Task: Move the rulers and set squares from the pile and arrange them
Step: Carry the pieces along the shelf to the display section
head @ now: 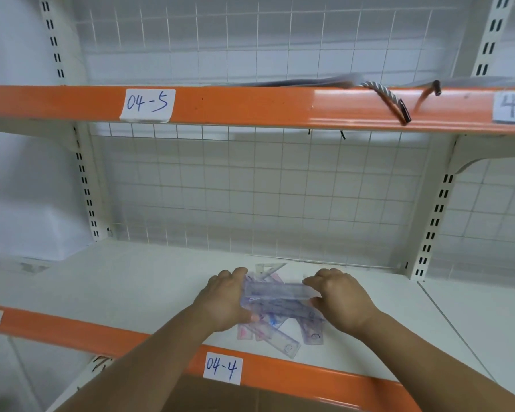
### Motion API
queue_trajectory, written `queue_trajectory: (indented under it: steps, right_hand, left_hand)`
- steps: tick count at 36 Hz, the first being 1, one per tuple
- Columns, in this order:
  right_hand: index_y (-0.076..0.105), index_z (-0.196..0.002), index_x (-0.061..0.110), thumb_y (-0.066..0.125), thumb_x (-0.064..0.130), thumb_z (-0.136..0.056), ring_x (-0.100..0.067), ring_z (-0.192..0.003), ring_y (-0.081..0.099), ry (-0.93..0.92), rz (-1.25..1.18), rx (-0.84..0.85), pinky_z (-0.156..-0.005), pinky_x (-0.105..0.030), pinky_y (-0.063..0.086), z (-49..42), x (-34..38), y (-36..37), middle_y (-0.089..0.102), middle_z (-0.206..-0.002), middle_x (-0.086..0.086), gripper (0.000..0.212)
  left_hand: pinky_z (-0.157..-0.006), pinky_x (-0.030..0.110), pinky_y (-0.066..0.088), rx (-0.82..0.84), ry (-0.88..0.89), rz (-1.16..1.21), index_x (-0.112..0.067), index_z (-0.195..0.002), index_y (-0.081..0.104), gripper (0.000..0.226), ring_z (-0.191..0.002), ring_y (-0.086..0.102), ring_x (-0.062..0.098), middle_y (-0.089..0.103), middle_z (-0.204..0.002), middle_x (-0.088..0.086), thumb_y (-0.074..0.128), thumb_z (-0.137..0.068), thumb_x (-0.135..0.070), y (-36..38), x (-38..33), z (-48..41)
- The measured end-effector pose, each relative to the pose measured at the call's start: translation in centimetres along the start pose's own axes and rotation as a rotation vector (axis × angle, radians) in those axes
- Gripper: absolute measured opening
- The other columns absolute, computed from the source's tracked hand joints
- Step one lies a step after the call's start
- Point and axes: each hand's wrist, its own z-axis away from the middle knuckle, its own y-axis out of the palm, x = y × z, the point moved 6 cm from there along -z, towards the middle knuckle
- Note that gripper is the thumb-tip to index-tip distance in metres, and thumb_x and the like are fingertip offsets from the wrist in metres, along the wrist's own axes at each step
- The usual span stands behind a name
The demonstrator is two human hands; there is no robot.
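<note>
I am holding one clear ruler by its two ends. My left hand is curling its fingers round the left end, and my right hand is pinching the right end between thumb and fingers. The ruler is lying level between my hands, just over the pile, and I cannot tell whether it is lifting clear or touching the pieces under it.

The pile is sitting near the front of the shelf, behind the label reading 04-4. Several rulers are crossing one another there at odd angles, and a set square is poking out at the back, toward the wire grid.

I am judging the task to be at its beginning. Nothing is showing as laid out in a row or a neat stack anywhere on the shelf, so this ruler looks like the first piece. Nearly everything is left to do: placing this ruler, then taking the other rulers and the set squares out of the heap one at a time.
</note>
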Motion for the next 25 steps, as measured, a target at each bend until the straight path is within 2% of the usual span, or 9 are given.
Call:
queue_trajectory:
  steps: [5, 8, 10, 14, 19, 25]
  right_hand:
    - [0.061, -0.106, 0.019, 0.048, 0.019, -0.087, -0.026, -0.099, 0.053, 0.035, 0.005, 0.063, -0.074, -0.03, 0.034, 1.6, -0.1, -0.1, 0.061, -0.101, -0.004, 0.023]
    - [0.061, -0.103, 0.019, 0.049, 0.018, -0.086, -0.026, -0.098, 0.054, 0.072, -0.012, 0.081, -0.077, -0.032, 0.039, 2.7, -0.5, -0.2, 0.061, -0.1, -0.004, 0.02]
    - [0.062, -0.104, 0.02, 0.05, 0.019, -0.087, -0.025, -0.099, 0.054, 0.091, -0.014, 0.086, -0.079, -0.032, 0.041, 3.7, -0.7, -0.2, 0.061, -0.102, -0.003, 0.02]
    - [0.061, -0.116, 0.022, 0.051, 0.023, -0.09, -0.023, -0.104, 0.054, 0.136, 0.013, 0.119, -0.086, -0.032, 0.044, 5.9, -1.2, -0.2, 0.062, -0.111, -0.002, 0.027]
    - [0.056, -0.128, 0.023, 0.052, 0.028, -0.093, -0.022, -0.112, 0.051, 0.197, 0.029, 0.175, -0.093, -0.031, 0.042, 8.4, -2.4, -0.6, 0.059, -0.119, -0.003, 0.035]
    - [0.053, -0.131, 0.023, 0.051, 0.032, -0.095, -0.022, -0.116, 0.049, 0.246, 0.039, 0.198, -0.093, -0.028, 0.041, 10.8, -4.1, -1.4, 0.056, -0.124, -0.003, 0.037]
  left_hand:
    - [-0.102, 0.032, 0.039, 0.013, 0.053, -0.06, -0.019, -0.144, 0.03, 0.07, -0.125, 0.041, 0.024, 0.042, -0.134, 0.008, 0.066, -0.086, -0.033, 0.8, -0.1, 0.1]
    - [-0.103, 0.033, 0.039, 0.001, 0.078, -0.092, -0.016, -0.143, 0.033, 0.055, -0.126, 0.041, 0.025, 0.043, -0.135, 0.009, 0.053, -0.092, -0.016, 1.4, -0.3, 0.1]
    - [-0.1, 0.036, 0.042, -0.013, 0.1, -0.101, -0.014, -0.135, 0.043, 0.045, -0.121, 0.045, 0.026, 0.048, -0.13, 0.01, 0.047, -0.091, -0.008, 1.9, -0.6, -0.1]
    - [-0.093, 0.036, 0.046, -0.055, 0.14, -0.06, -0.014, -0.119, 0.054, 0.032, -0.111, 0.051, 0.024, 0.055, -0.121, 0.008, 0.043, -0.089, -0.006, 2.9, -1.9, 0.1]
    - [-0.093, 0.034, 0.043, -0.059, 0.195, -0.066, -0.013, -0.119, 0.051, 0.031, -0.117, 0.046, 0.026, 0.051, -0.123, 0.007, 0.041, -0.091, -0.008, 4.1, -4.4, 0.8]
    - [-0.099, 0.035, 0.038, -0.035, 0.195, -0.134, -0.017, -0.137, 0.041, 0.041, -0.127, 0.04, 0.025, 0.045, -0.136, 0.006, 0.044, -0.096, -0.022, 4.7, -6.8, 2.0]
